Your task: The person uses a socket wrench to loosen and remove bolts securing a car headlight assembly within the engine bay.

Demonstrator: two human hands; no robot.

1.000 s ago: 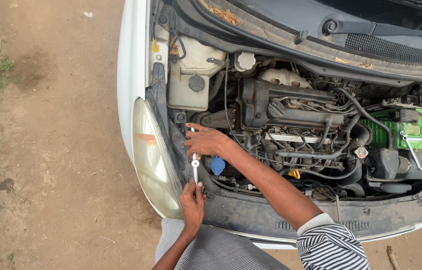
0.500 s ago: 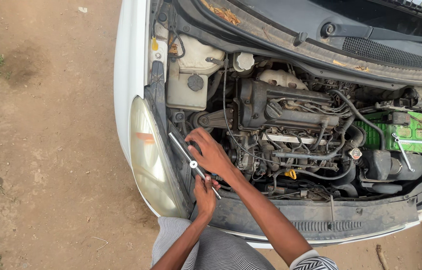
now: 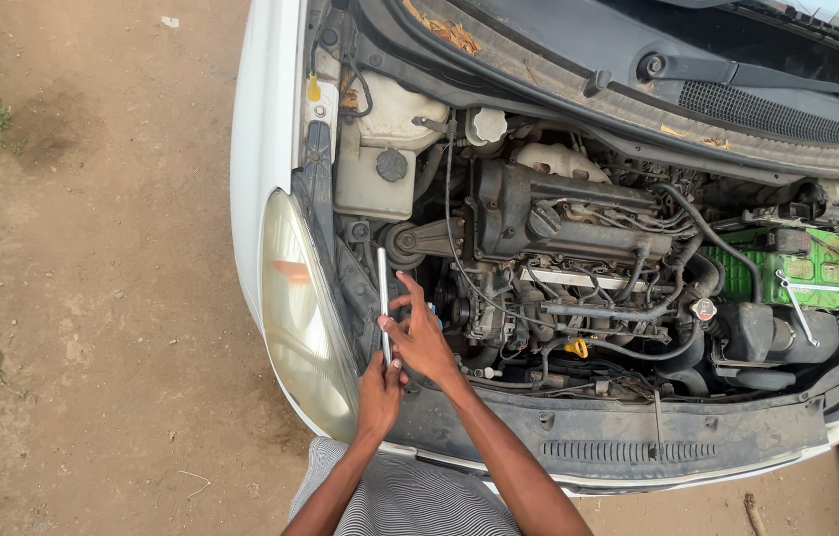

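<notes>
A slim silver wrench (image 3: 383, 298) stands nearly upright at the front left corner of the open engine bay, beside the headlight (image 3: 302, 310). My left hand (image 3: 378, 395) is closed around its lower end. My right hand (image 3: 422, 337) rests against the wrench's shaft just above, fingers partly spread, covering whatever sits under it. The dark engine block (image 3: 559, 238) with hoses and wires lies to the right of both hands.
A white coolant tank (image 3: 380, 149) sits at the back left, a green-topped battery (image 3: 787, 268) at the right. The white car's raised hood edge (image 3: 638, 60) runs along the top. Bare dirt ground (image 3: 92, 298) with grass patches lies to the left.
The wrench swung from tilted left to nearly upright. My right hand moved off the engine parts and down onto the wrench shaft. The view shifted slightly.
</notes>
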